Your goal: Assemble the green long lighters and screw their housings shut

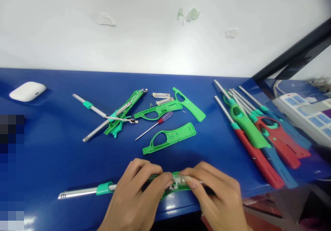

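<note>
Left hand and right hand grip the green casing; even fingertip pressure should steady its inner parts.

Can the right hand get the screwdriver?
Probably yes: the screwdriver lies uncovered, and the right hand could pass over the green shell between them, once free of the lighter handle.

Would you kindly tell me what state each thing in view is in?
Front green lighter, open, inner parts exposed
Left grip, closed on this lighter
Right grip, closed on this lighter
Back green lighters, open, wires exposed
Two green shells, hollow sides up
Third green shell, outer side up
Screwdriver, lying loose
Clear tubes, lying loose
White case, shut
Lighters at right, assembled, overlapping
</note>
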Tool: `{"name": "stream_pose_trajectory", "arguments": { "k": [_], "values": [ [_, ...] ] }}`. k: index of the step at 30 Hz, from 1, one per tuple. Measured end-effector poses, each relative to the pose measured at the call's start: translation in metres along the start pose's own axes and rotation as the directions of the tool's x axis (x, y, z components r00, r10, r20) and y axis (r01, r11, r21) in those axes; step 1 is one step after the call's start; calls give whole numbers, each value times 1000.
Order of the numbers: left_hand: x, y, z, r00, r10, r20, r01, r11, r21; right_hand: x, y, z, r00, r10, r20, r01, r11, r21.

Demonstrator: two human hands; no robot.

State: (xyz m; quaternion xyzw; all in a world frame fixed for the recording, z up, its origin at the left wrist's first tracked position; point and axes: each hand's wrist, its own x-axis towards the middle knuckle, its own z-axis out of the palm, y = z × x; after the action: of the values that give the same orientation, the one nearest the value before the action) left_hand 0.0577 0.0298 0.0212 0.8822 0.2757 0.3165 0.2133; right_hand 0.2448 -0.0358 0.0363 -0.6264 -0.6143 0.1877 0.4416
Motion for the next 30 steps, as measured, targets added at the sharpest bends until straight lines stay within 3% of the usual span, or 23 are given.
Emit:
{"name": "stream_pose_trajectory", "arguments": {
  "k": [6, 11, 18, 25, 30],
  "values": [
    [-5, 1, 0, 999, -6, -51, 4, 999, -36, -2, 1, 3, 998, -2, -57, -3, 996, -94],
    [-5, -1, -2, 998, -61, 27, 62, 998, -22, -1, 2, 6, 998, -21, -56, 15, 996, -91],
    [-3, -2, -2, 1000, -14, 14, 14, 1000, 9, -1, 3, 6, 998, -25, -55, 20, 996, -87],
    [-10, -9, 3, 996, 46, 78, -51, 996, 68, -2, 3, 6, 1000, -24, -20, 22, 997, -70],
    [-12, -5, -1, 998, -17, 67, 17, 1000, 7, -3, 6, 7, 997, -20, -72, 12, 993, -116]
  ]
}}
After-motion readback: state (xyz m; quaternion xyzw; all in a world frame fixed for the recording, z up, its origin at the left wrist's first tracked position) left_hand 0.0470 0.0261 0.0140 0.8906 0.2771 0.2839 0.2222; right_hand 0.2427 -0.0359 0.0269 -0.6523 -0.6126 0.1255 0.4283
